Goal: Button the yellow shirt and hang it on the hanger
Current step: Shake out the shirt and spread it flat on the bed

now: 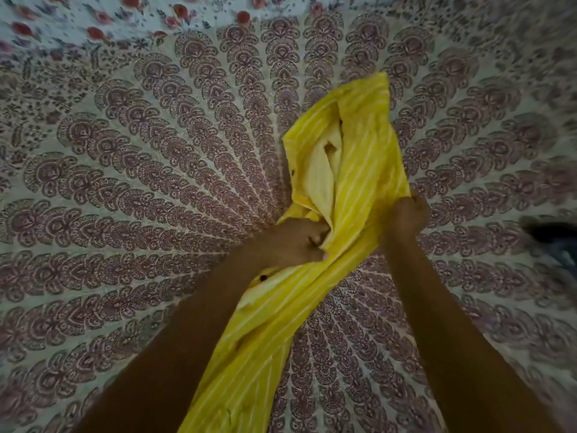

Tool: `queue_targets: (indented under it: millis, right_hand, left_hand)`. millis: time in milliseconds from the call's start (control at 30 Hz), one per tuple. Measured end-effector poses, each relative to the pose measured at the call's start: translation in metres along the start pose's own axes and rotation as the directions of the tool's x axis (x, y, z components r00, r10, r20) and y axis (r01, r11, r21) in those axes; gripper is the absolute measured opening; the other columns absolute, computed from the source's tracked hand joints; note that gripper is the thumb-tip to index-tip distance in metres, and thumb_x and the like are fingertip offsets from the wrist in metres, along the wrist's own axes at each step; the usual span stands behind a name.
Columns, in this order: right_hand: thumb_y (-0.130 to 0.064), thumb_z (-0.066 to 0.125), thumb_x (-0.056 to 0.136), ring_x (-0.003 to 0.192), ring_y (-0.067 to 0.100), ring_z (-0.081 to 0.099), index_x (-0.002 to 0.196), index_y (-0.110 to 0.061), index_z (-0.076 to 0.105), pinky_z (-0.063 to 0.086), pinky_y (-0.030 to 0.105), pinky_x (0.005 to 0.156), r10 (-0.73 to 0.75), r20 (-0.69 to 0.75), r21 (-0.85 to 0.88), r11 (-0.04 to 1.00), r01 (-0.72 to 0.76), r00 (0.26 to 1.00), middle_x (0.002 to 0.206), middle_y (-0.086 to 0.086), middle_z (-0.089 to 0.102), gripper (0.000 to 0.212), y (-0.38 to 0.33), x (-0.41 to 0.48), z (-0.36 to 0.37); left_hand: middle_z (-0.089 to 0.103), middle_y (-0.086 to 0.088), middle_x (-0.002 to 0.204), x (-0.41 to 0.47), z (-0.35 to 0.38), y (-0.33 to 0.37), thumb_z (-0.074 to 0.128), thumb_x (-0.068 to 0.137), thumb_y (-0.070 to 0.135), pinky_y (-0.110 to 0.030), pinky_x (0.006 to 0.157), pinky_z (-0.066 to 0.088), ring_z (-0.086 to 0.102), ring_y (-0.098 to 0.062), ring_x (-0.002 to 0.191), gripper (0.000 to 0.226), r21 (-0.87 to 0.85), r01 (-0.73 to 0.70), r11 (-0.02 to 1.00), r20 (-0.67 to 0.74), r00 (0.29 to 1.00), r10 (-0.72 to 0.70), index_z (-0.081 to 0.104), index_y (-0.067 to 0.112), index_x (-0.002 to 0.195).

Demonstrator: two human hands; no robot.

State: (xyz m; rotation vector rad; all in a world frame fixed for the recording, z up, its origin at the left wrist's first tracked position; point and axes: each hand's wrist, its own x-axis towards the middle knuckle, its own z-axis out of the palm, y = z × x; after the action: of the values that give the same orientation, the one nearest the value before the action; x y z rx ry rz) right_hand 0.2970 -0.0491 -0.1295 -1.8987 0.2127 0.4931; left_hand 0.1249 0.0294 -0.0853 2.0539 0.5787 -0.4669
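The yellow shirt [359, 157], striped with thin white lines, is bunched and lifted above the bed, its paler inside showing in the folds. One end trails down between my forearms to the bottom of the view. My left hand [293, 242] grips the fabric at the middle of the bundle. My right hand [406, 217] holds the shirt's right edge, fingers curled round the cloth. A dark button shows on the fabric below my left hand. No hanger is in view.
A bedspread [140, 182] with a brown radial paisley print covers the whole surface. A floral sheet with red flowers [93, 23] lies at the far top left. A dark object [555, 239] sits at the right edge.
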Motion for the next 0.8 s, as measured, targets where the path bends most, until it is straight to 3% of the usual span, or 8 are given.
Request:
queue_targets:
  millis: [100, 167, 233, 333, 467, 533, 633, 800]
  right_hand:
    - [-0.018, 0.036, 0.096, 0.091, 0.033, 0.056, 0.109, 0.006, 0.057, 0.036, 0.034, 0.072, -0.029, -0.041, -0.131, 0.991, 0.023, 0.999, 0.098, 0.022, 0.059, 0.035, 0.009, 0.017, -0.020]
    - [-0.028, 0.043, 0.095, 0.089, 0.028, 0.053, 0.106, 0.002, 0.058, 0.036, 0.030, 0.072, -0.074, 0.051, -0.231, 0.969, 0.084, 0.996, 0.095, 0.017, 0.057, 0.035, 0.012, 0.019, -0.022]
    - [-0.036, 0.056, 0.088, 0.094, 0.027, 0.056, 0.108, -0.003, 0.057, 0.044, 0.034, 0.082, -0.094, 0.152, -0.301, 0.944, 0.136, 0.984, 0.102, 0.014, 0.060, 0.039, 0.016, 0.024, -0.017]
    - [-0.038, 0.062, 0.084, 0.111, 0.030, 0.055, 0.121, -0.008, 0.050, 0.042, 0.039, 0.094, -0.056, 0.212, -0.396, 0.908, 0.138, 0.976, 0.123, 0.014, 0.057, 0.049, 0.015, 0.032, -0.005]
    - [-0.029, 0.060, 0.085, 0.111, 0.030, 0.055, 0.124, -0.008, 0.050, 0.042, 0.038, 0.094, -0.065, 0.248, -0.425, 0.889, 0.169, 0.967, 0.124, 0.012, 0.058, 0.046, 0.011, 0.038, 0.008]
    - [-0.025, 0.056, 0.089, 0.097, 0.027, 0.057, 0.113, -0.004, 0.058, 0.044, 0.032, 0.081, -0.127, 0.242, -0.363, 0.908, 0.211, 0.962, 0.111, 0.013, 0.063, 0.032, 0.011, 0.041, 0.011]
    - [-0.029, 0.048, 0.094, 0.083, 0.021, 0.053, 0.101, 0.000, 0.062, 0.031, 0.022, 0.064, -0.210, 0.113, -0.267, 0.935, 0.233, 0.971, 0.093, 0.011, 0.062, 0.032, 0.007, 0.043, 0.011]
    - [-0.017, 0.039, 0.097, 0.098, 0.021, 0.054, 0.115, -0.006, 0.057, 0.027, 0.018, 0.067, -0.292, -0.034, -0.277, 0.922, 0.272, 0.956, 0.116, 0.011, 0.060, 0.028, 0.009, 0.038, 0.004]
  left_hand:
    - [0.070, 0.006, 0.080, 0.016, -0.022, -0.004, 0.060, 0.069, 0.034, -0.023, 0.070, 0.049, 0.064, -0.007, 0.071, 0.018, -0.303, -0.077, 0.950, -0.354, 0.935, -0.037, 0.071, 0.022, 0.077]
    - [0.072, -0.006, 0.082, 0.034, -0.035, -0.023, 0.054, 0.075, 0.020, -0.039, 0.075, 0.054, 0.067, -0.023, 0.075, 0.015, -0.367, 0.030, 0.930, -0.605, 0.752, -0.262, 0.068, 0.019, 0.075]
    - [0.071, -0.018, 0.091, 0.049, -0.043, -0.045, 0.053, 0.075, 0.006, -0.046, 0.080, 0.054, 0.067, -0.035, 0.085, 0.017, -0.504, 0.152, 0.850, -0.630, 0.608, -0.483, 0.065, 0.017, 0.073]
    - [0.067, -0.020, 0.103, 0.066, -0.041, -0.060, 0.059, 0.062, 0.007, -0.044, 0.080, 0.055, 0.065, -0.035, 0.096, 0.021, -0.700, 0.226, 0.677, -0.490, 0.538, -0.686, 0.064, 0.019, 0.079]
    - [0.060, 0.001, 0.086, 0.083, -0.043, -0.041, 0.068, 0.079, 0.016, -0.028, 0.076, 0.049, 0.059, -0.016, 0.085, 0.017, -0.749, 0.131, 0.650, -0.480, 0.569, -0.668, 0.052, 0.020, 0.081]
    - [0.061, 0.008, 0.059, 0.089, -0.047, -0.030, 0.070, 0.079, 0.009, -0.023, 0.060, 0.048, 0.057, -0.009, 0.061, 0.019, -0.845, 0.043, 0.533, -0.377, 0.659, -0.651, 0.054, 0.018, 0.074]
    - [0.067, -0.003, 0.064, 0.095, -0.056, -0.019, 0.068, 0.076, 0.001, -0.031, 0.067, 0.053, 0.063, -0.018, 0.064, 0.012, -0.912, -0.021, 0.409, -0.277, 0.767, -0.579, 0.066, 0.008, 0.085]
    - [0.057, -0.011, 0.072, 0.099, -0.060, 0.019, 0.064, 0.080, 0.017, -0.022, 0.053, 0.042, 0.050, -0.018, 0.059, 0.009, -0.740, -0.170, 0.650, -0.435, 0.859, -0.270, 0.068, 0.013, 0.088]
